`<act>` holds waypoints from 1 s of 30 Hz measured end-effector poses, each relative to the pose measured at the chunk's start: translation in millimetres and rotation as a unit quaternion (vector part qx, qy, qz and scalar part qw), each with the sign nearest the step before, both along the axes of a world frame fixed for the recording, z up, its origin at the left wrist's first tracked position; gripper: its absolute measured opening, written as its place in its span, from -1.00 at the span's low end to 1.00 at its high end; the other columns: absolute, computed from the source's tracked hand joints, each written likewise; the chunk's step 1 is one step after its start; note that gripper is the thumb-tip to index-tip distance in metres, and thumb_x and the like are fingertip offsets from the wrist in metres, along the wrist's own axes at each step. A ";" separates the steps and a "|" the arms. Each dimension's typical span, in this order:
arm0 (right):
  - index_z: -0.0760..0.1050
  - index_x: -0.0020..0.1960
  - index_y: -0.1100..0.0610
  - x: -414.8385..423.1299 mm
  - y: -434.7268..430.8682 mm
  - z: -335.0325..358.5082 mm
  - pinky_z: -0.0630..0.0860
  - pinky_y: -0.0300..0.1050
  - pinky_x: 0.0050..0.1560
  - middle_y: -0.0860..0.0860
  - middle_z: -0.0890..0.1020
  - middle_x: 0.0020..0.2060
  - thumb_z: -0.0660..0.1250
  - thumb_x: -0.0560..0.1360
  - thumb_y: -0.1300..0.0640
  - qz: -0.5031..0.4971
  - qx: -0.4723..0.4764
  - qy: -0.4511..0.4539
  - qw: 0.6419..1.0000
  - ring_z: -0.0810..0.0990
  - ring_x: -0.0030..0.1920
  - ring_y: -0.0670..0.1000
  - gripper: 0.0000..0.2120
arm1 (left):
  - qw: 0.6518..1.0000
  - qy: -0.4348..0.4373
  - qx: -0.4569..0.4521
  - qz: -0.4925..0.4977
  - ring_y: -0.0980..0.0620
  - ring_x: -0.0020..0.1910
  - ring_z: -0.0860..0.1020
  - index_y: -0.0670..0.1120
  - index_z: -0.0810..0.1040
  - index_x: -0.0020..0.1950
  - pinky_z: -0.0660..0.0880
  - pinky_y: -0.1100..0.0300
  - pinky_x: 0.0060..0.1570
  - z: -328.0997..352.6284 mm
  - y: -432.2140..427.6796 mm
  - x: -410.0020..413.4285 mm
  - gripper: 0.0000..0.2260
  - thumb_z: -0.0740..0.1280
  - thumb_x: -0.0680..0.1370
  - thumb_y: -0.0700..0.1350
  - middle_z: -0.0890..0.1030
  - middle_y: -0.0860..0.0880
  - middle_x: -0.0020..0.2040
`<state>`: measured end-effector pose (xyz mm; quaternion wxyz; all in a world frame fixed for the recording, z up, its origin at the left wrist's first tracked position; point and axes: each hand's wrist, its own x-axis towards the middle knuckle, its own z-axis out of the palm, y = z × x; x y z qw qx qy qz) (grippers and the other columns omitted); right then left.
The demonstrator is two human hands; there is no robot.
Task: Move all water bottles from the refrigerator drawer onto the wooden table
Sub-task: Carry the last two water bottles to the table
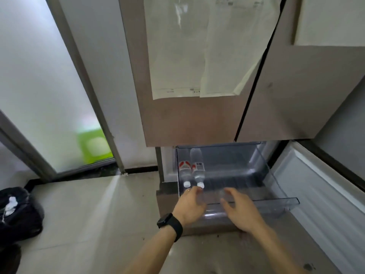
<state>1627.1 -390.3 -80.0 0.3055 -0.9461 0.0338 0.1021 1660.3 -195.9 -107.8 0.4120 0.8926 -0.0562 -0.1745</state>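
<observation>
Now left hand and right hand hover near two bottles.

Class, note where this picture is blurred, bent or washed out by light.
Head view: the left hand and right hand are motion-blurred; the refrigerator door edges bow from wide-angle distortion; the frosted glass is overexposed; the water bottles look sharper.

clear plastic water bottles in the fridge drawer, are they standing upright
No, both clear red-labelled plastic bottles lie on their sides in the transparent drawer.
</observation>
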 end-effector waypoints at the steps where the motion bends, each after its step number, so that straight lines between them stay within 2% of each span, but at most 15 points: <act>1: 0.35 0.46 0.02 19.7 -4.8 -7.3 0.38 -0.24 0.23 -0.02 0.51 0.36 0.25 0.61 -0.11 0.009 0.010 0.017 1.000 0.49 0.32 -0.03 -0.53 | 0.998 0.036 -0.038 0.045 0.03 0.25 0.51 -0.01 0.39 0.45 0.44 0.22 0.18 -5.1 -10.6 15.9 -0.57 0.35 0.59 -0.02 0.50 -0.02 0.37; 4: 0.37 0.44 0.04 77.2 -13.0 -34.0 0.47 -0.11 0.22 0.01 0.55 0.32 0.29 0.60 -0.09 -0.011 0.073 0.096 0.993 0.56 0.24 0.01 -0.54 | 0.974 0.122 -0.099 0.166 -0.01 0.24 0.52 -0.10 0.41 0.42 0.41 0.20 0.17 -17.6 -33.1 56.7 -0.57 0.36 0.60 0.01 0.55 -0.04 0.33; 6: 0.39 0.42 0.11 110.6 -9.0 -50.6 0.43 -0.16 0.15 0.05 0.56 0.31 0.32 0.60 -0.03 -0.038 0.138 0.157 0.977 0.54 0.18 -0.01 -0.56 | 0.959 0.155 -0.099 0.217 -0.09 0.31 0.49 -0.12 0.39 0.44 0.42 0.15 0.25 -29.6 -38.7 77.2 -0.53 0.37 0.58 0.00 0.51 -0.08 0.35; 8: 0.44 0.38 0.19 139.1 -3.6 -68.4 0.39 -0.19 0.12 0.09 0.55 0.29 0.33 0.60 0.01 -0.074 0.176 0.203 0.960 0.53 0.22 0.05 -0.58 | 0.946 0.180 -0.092 0.253 -0.14 0.34 0.47 -0.13 0.34 0.49 0.43 0.04 0.33 -45.0 -38.3 95.3 -0.45 0.39 0.55 0.01 0.48 -0.12 0.39; 11: 0.55 0.10 0.15 166.1 1.8 -97.2 0.49 0.00 0.24 0.13 0.61 0.20 0.33 0.59 -0.04 -0.117 0.222 0.254 0.934 0.56 0.21 0.13 -0.74 | 0.930 0.216 -0.092 0.284 -0.19 0.41 0.41 -0.15 0.22 0.56 0.38 0.01 0.38 -61.4 -35.2 115.7 -0.39 0.34 0.59 0.03 0.40 -0.16 0.48; 13: 0.56 -0.01 0.08 177.7 6.2 -116.2 0.55 0.02 0.13 0.13 0.64 0.15 0.31 0.59 -0.06 -0.133 0.264 0.291 0.910 0.60 0.14 0.11 -0.79 | 0.926 0.231 -0.078 0.289 -0.20 0.45 0.37 -0.15 0.15 0.59 0.33 0.02 0.39 -68.7 -33.7 126.5 -0.41 0.27 0.64 0.03 0.35 -0.18 0.51; 15: 0.57 0.10 0.09 184.3 11.5 -126.4 0.53 -0.04 -0.02 0.11 0.65 0.15 0.30 0.60 -0.04 -0.162 0.326 0.332 0.870 0.60 0.12 0.09 -0.78 | 0.925 0.246 -0.049 0.284 -0.22 0.45 0.39 -0.16 0.14 0.59 0.34 0.01 0.39 -78.4 -32.8 136.0 -0.43 0.21 0.67 0.05 0.35 -0.21 0.52; 16: 0.57 0.16 0.11 186.5 14.8 -130.0 0.53 -0.02 -0.01 0.10 0.64 0.15 0.30 0.60 -0.02 -0.181 0.353 0.352 0.848 0.60 0.13 0.08 -0.75 | 0.924 0.252 -0.040 0.284 -0.22 0.44 0.40 -0.16 0.15 0.58 0.35 -0.01 0.39 -83.6 -32.1 139.5 -0.44 0.20 0.67 0.07 0.36 -0.21 0.51; 18: 0.54 0.19 0.13 187.1 20.2 -132.9 0.51 0.05 0.19 0.11 0.63 0.15 0.29 0.61 0.02 -0.199 0.391 0.382 0.813 0.58 0.19 0.10 -0.76 | 0.919 0.262 -0.039 0.292 -0.22 0.44 0.40 -0.16 0.17 0.58 0.35 -0.02 0.39 -92.2 -32.7 143.8 -0.45 0.19 0.68 0.07 0.37 -0.21 0.50; 20: 0.52 0.19 0.14 189.3 23.5 -136.1 0.45 0.09 0.32 0.12 0.61 0.16 0.28 0.62 0.05 -0.199 0.405 0.393 0.801 0.57 0.22 0.12 -0.79 | 0.917 0.260 -0.034 0.299 -0.20 0.45 0.39 -0.16 0.15 0.59 0.34 0.00 0.40 -93.2 -35.8 145.2 -0.45 0.20 0.68 0.06 0.37 -0.20 0.51; 23: 0.51 0.23 0.22 192.5 26.1 -140.3 0.56 0.01 0.12 0.14 0.62 0.09 0.32 0.61 0.04 -0.191 0.372 0.364 0.832 0.61 0.04 0.08 -0.70 | 0.920 0.248 0.010 0.303 -0.19 0.39 0.44 -0.17 0.19 0.54 0.40 0.05 0.31 -94.9 -42.8 146.6 -0.48 0.24 0.67 0.02 0.44 -0.17 0.44; 24: 0.53 0.20 0.22 193.8 24.6 -140.7 0.58 -0.01 0.05 0.14 0.62 0.03 0.32 0.61 0.01 -0.180 0.335 0.348 0.857 0.61 -0.03 0.07 -0.70 | 0.921 0.240 0.039 0.303 -0.19 0.35 0.48 -0.18 0.22 0.51 0.43 0.04 0.26 -94.4 -45.3 147.4 -0.51 0.25 0.67 0.01 0.47 -0.19 0.41; 26: 0.55 0.03 0.14 195.4 15.6 -141.5 0.57 0.03 0.05 0.13 0.62 -0.06 0.28 0.61 -0.10 -0.139 0.238 0.316 0.908 0.62 -0.03 0.10 -0.71 | 0.922 0.221 0.078 0.308 -0.19 0.29 0.52 -0.19 0.26 0.45 0.47 0.00 0.19 -95.0 -48.9 148.8 -0.57 0.26 0.66 -0.02 0.51 -0.20 0.35; 28: 0.52 -0.10 0.08 195.2 -0.1 -141.5 0.55 0.02 0.00 0.11 0.60 -0.13 0.22 0.62 -0.15 -0.110 0.180 0.286 0.935 0.61 -0.10 0.11 -0.68 | 0.925 0.210 0.088 0.305 -0.18 0.26 0.54 -0.17 0.25 0.47 0.49 0.00 0.17 -96.1 -50.6 148.2 -0.56 0.27 0.66 -0.05 0.53 -0.19 0.33; 30: 0.54 0.00 0.14 190.0 -18.0 -134.8 0.49 -0.08 -0.14 0.13 0.61 -0.12 0.16 0.64 -0.13 -0.091 0.147 0.258 0.951 0.57 -0.17 0.07 -0.64 | 0.929 0.221 0.098 0.279 -0.18 0.29 0.53 -0.19 0.16 0.54 0.48 -0.01 0.21 -94.8 -49.8 143.3 -0.46 0.29 0.65 -0.05 0.51 -0.19 0.36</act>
